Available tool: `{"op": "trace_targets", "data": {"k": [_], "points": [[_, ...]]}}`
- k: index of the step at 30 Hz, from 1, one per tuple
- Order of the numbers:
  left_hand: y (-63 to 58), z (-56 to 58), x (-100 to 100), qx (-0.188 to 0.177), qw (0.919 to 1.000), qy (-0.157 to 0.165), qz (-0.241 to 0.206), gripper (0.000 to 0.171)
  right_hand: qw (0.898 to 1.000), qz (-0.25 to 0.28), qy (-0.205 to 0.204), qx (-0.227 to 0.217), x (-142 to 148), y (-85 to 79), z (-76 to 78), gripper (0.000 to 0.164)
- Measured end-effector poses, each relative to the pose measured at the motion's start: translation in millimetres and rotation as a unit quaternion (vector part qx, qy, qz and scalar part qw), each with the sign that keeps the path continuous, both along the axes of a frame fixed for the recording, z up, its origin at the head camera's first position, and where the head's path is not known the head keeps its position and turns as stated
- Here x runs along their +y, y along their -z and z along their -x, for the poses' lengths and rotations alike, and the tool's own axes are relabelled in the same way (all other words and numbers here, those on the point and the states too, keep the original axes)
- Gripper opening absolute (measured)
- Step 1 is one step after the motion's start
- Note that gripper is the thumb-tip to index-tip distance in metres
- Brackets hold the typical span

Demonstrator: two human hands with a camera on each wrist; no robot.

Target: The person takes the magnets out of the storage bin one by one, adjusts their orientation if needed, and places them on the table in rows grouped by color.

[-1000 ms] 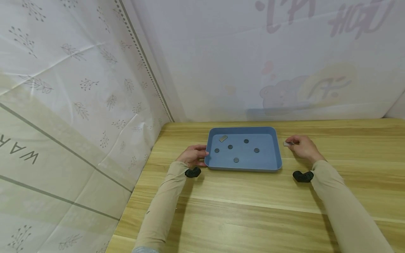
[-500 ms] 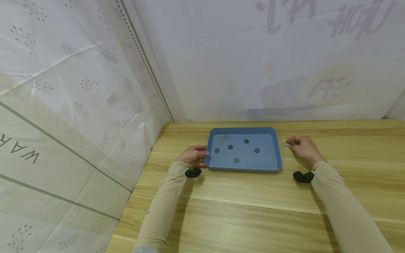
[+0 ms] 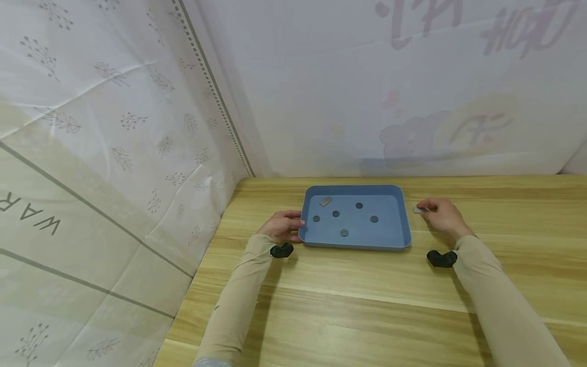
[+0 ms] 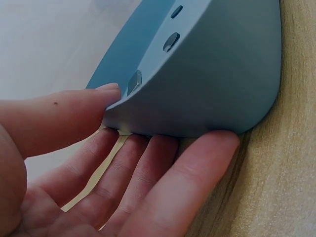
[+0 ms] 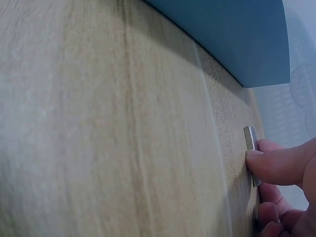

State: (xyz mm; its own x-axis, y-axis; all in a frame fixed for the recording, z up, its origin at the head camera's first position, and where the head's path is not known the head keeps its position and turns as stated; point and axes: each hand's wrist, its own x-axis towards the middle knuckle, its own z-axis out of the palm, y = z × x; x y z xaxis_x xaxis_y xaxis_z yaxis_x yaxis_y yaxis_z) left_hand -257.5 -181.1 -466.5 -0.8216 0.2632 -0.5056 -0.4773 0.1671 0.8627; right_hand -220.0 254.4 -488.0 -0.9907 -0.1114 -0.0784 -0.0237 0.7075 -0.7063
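Observation:
A shallow blue tray (image 3: 355, 243) lies on the wooden table. My left hand (image 3: 281, 225) holds its left end. In the left wrist view the thumb (image 4: 74, 116) lies at the rim and the other fingers touch the outer wall low down. Several small dark round discs (image 3: 344, 233) and a flat rectangular metal piece (image 3: 325, 201) rest on the tray's floor. To the right of the tray, my right hand (image 3: 444, 216) pinches a small flat rectangular metal piece (image 5: 251, 138) between thumb and fingers, close to the tabletop. The fingers cover part of that piece.
The wooden table (image 3: 348, 311) reaches forward to a pale printed cloth backdrop (image 3: 321, 102). Another patterned cloth (image 3: 114, 178) hangs along the left side. A black camera mount sits on each wrist, the right one (image 3: 442, 258) near the tray's right corner.
The head view has shifted very slightly. Both hands stay where they were, with the metal piece still pinched in the right and the tray still held by the left.

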Motion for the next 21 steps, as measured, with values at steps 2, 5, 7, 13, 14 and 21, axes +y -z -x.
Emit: {"op": "trace_targets", "data": {"k": [2,5,7,13,14,21], "points": [[0.1,-0.3,0,0.002,1.0,0.001,0.001,0.051,1.0,0.001,-0.001,-0.004,0,-1.5,0.0,0.035],[0.3,-0.8,0,0.005,1.0,0.001,0.004,0.05,1.0,0.01,0.0,-0.018,2,-3.6,0.8,0.037],[0.5,-1.0,1,0.007,1.0,-0.001,0.003,0.05,0.999,0.017,0.001,-0.034,4,-4.9,1.4,0.039],[-0.5,-2.4,2,0.01,0.9999,-0.004,0.001,0.048,0.996,0.042,0.003,-0.073,10,-11.4,1.4,0.044],[-0.9,-2.7,2,0.01,0.9999,-0.003,0.002,0.048,0.997,0.04,0.002,-0.071,11,-13.3,1.5,0.044],[-3.7,-2.2,3,0.01,0.9999,-0.003,0.003,0.049,0.995,0.064,0.013,-0.076,5,-30.3,8.6,0.046]]}}
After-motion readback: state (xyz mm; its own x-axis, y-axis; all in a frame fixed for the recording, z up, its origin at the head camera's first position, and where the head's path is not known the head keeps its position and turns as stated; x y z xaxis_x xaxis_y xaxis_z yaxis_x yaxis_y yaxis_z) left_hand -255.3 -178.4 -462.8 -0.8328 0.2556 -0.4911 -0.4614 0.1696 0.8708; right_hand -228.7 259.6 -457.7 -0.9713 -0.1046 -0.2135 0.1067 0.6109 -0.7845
